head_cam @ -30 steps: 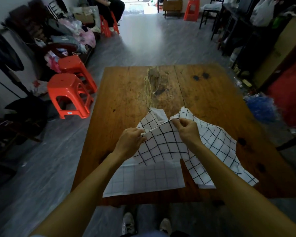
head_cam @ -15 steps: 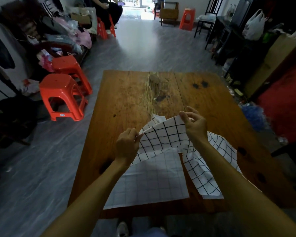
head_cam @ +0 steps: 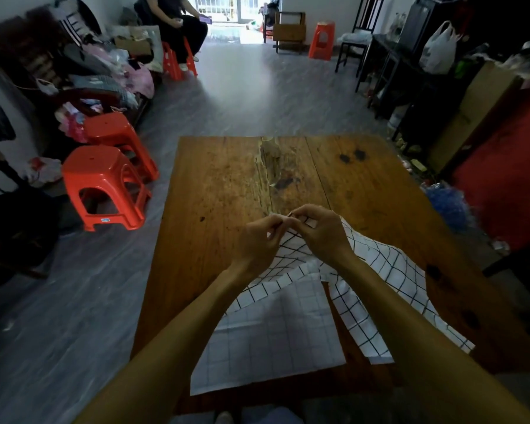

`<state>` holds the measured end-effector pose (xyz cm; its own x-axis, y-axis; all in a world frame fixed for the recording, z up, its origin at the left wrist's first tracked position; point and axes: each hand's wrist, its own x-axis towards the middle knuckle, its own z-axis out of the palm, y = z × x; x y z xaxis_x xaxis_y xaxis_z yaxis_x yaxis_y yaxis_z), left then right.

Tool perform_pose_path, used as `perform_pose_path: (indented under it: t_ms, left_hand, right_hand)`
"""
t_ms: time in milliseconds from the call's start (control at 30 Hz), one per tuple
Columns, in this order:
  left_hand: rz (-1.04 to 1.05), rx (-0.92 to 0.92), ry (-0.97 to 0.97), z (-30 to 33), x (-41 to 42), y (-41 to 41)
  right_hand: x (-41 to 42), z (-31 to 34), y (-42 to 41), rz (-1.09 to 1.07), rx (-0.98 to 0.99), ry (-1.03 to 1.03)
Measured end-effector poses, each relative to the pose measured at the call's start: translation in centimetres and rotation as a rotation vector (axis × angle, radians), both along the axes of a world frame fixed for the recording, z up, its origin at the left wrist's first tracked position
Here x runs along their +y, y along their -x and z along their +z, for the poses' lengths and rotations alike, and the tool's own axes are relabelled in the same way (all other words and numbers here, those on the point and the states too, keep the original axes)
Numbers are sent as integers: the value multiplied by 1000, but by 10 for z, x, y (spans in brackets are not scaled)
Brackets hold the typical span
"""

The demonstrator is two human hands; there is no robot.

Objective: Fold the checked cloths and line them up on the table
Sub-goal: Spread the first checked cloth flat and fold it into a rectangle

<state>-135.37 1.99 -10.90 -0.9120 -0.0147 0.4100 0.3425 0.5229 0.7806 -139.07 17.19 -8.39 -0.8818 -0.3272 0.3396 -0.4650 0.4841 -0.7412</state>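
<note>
Both hands meet above the table's middle: the left hand [head_cam: 259, 237] and right hand [head_cam: 320, 232] each pinch the lifted edge of one bold-checked cloth [head_cam: 377, 280], which trails toward the table's [head_cam: 227, 185] right edge. A second, paler checked cloth [head_cam: 276, 341] lies flat at the near edge. Two orange stools [head_cam: 104, 185] stand left.

- The table [head_cam: 227, 191] is brown wood, worn and stained, with dark knots and a rough, split strip along its middle.
- The checked cloth [head_cam: 380, 270] is thin woven fabric, matt white with black lines, creased where it is lifted.
- Its flat part near the table's front edge shows a paler, faded grid.
- The stools [head_cam: 104, 185] are glossy orange moulded plastic.
- The floor [head_cam: 257, 96] is grey, smooth and faintly shiny.
</note>
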Motion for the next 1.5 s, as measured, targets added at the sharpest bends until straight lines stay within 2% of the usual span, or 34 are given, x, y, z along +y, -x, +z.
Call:
perform_pose_path:
  t_ms: [167,400,567,733,1133,1367,1500]
  left_hand:
    - [94,-56,-49,-5,-8,1]
    - [51,-17,-46,5,-3,-3]
    - [132,15,-88,1,-8,3]
    - [179,-16,-124,-1,-20,6]
    - [194,-27,-133,-3,-22,6]
    - [245,-61,-145,-3,-18,4]
    - [209,-66,-133,-9,-18,3]
  right_hand:
    - [8,-3,0,-89,-46,29]
    - [1,-8,-1,-96,74,-14]
    - [8,-15,-1,-113,161,-140]
    - [21,-24,0,-194,142,-144]
    - [26,-16,5,-146,157,-138]
    - [35,-17,4,-135,53,-109]
    - [36,-16,4,-146,46,-118]
